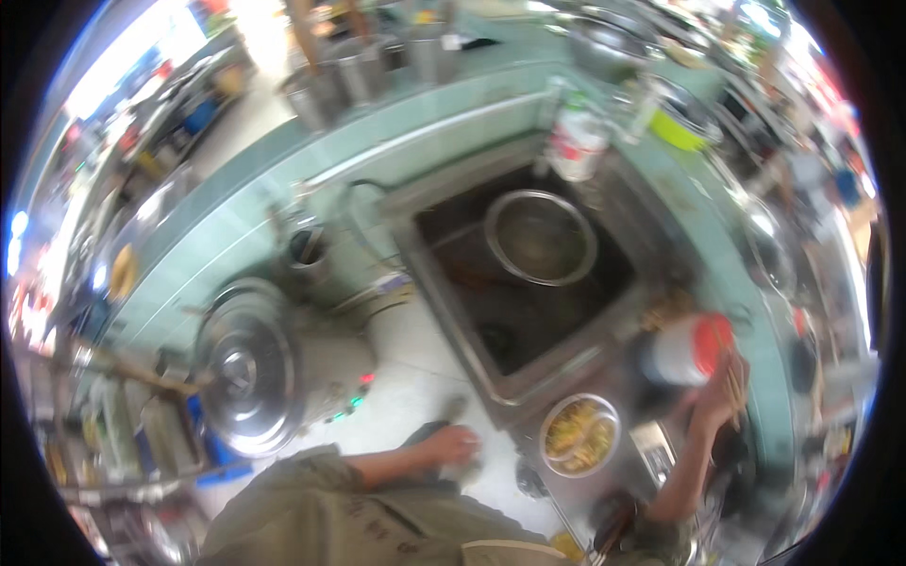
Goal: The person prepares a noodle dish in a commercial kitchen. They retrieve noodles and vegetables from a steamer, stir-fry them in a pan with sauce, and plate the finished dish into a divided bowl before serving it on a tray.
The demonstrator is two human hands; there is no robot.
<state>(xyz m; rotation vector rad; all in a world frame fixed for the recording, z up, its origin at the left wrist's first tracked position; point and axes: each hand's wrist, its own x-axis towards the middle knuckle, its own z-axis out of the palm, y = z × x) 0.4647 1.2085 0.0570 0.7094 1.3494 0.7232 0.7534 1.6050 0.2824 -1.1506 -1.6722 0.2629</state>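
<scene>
My right hand (720, 396) is at the right, beside a pale container with a red lid (679, 348). Thin stick-like things, perhaps chopsticks, lie in its fingers; blur hides the exact grip. My left hand (454, 446) hangs low before my body, its fingers curled, and I cannot tell whether it holds anything. A round bowl of yellowish food (580, 435) stands on the metal surface between my hands. Farther ahead, a round metal bowl (541, 238) with liquid sits in the sunken sink basin (453, 283).
At the left stands a large pot with a shiny metal lid (248, 368). A bottle with a red and white label (577, 138) is at the sink's far corner. Metal canisters (361, 71) line the green tiled ledge (439, 134). A lime-green container (676, 127) stands at the upper right.
</scene>
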